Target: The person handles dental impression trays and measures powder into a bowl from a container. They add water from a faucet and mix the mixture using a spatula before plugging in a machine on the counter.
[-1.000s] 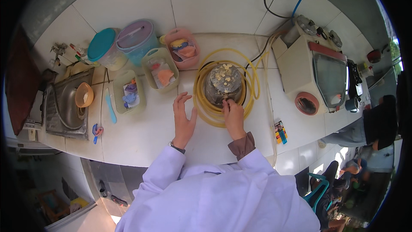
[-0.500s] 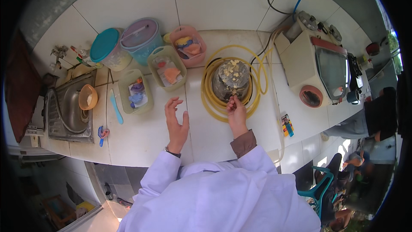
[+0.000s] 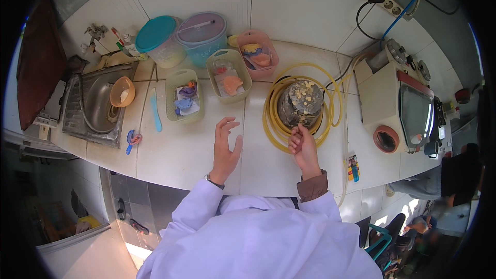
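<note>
Left hand (image 3: 224, 151) is raised at the near side of the desk (image 3: 266, 175), holding nothing: its fingers are spread and bent at the knuckles, their tips leaning to the right, and the thumb stands away from them. Right hand (image 3: 306, 154) is half curled, palm turned inward, its fingers folded and the thumb and forefinger close together at the near edge of a dark, rounded block (image 3: 302, 98); whether it pinches something or touches the block, I cannot tell. That block, strewn on top with pale flakes, sits on the desk just beyond the right hand, ringed by a coiled yellow hose (image 3: 272, 116). Both forearms reach forward in a white coat (image 3: 258, 243), well apart, the left with a watch (image 3: 213, 181) at the wrist, the right with a brown cuff (image 3: 312, 186). Two pale green baskets (image 3: 235, 98) stand beyond the left hand.
</note>
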Demonstrator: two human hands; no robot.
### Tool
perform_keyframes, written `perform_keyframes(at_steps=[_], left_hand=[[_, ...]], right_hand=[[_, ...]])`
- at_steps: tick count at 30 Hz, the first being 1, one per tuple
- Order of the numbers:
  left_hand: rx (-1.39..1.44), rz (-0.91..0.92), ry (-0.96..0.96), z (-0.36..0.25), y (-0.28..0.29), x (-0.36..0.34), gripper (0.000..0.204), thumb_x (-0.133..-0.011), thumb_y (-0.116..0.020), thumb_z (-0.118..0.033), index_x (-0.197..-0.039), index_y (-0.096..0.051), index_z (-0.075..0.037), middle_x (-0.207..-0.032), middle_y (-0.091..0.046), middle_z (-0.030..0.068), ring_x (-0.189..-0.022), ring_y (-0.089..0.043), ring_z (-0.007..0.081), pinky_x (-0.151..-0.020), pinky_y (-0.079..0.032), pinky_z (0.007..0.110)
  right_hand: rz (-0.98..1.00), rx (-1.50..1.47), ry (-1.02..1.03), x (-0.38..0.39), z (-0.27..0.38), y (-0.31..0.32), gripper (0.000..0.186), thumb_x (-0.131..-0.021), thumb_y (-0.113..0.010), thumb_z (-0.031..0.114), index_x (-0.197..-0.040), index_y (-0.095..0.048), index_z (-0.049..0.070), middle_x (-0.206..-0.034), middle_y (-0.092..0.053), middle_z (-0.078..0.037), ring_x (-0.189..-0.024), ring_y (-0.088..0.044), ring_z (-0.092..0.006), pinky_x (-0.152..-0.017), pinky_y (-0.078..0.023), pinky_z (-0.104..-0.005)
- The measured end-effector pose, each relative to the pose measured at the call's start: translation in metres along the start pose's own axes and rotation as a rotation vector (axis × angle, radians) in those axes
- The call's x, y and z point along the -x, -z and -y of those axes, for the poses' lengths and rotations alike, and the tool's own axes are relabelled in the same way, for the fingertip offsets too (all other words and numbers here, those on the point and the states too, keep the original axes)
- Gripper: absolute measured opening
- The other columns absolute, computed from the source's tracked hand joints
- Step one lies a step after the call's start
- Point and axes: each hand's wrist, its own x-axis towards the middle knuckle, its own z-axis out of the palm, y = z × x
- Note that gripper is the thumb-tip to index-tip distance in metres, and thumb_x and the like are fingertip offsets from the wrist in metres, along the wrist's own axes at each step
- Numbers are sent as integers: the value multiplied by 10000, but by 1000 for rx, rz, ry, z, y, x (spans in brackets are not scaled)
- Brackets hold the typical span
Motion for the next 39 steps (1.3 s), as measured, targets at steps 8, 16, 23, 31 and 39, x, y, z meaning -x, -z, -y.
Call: perform_keyframes(at_steps=[8,16,23,31,39], left_hand=[[-23,-97,32,4,15,27,354,-833,-563,4,-1179,-518,-50,-1266,-504,100,-1038,-543,206,-848,-440,324],[-32,-148,67,2,15,36,307,-846,-548,-3,-1149,-527,-46,-1249,-508,106,-1067,-536,233,-852,-438,340],[-9,-137,73,-2,7,33,301,-846,-545,0,-1144,-530,-43,-1242,-513,109,-1068,-535,238,-842,-438,341],[-27,-151,46,-1,2,28,303,-856,-547,-13,-1157,-529,-44,-1247,-511,110,-1049,-539,225,-846,-440,333],[-4,-98,45,-7,-10,15,302,-864,-534,-13,-1164,-531,-42,-1241,-513,110,-1061,-541,233,-861,-442,339]], right_hand=[[-338,1502,1027,-37,71,0,458,-1001,-433,375,-1271,-526,16,-1264,-548,-140,-1173,-500,-287,-980,-363,-477],[-193,1791,816,-40,30,-34,582,-998,-402,438,-1435,-377,54,-1501,-353,-124,-1427,-244,-303,-1123,-107,-615],[-139,1686,954,-45,50,-6,494,-1010,-399,351,-1406,-417,56,-1461,-414,-125,-1414,-278,-300,-1152,-113,-551],[83,1533,886,-35,50,-21,478,-998,-438,288,-1394,-412,20,-1464,-400,-154,-1392,-312,-314,-1160,-172,-479],[360,1470,704,-19,50,-25,494,-988,-443,230,-1391,-376,-47,-1448,-394,-211,-1387,-307,-359,-1144,-216,-474]])
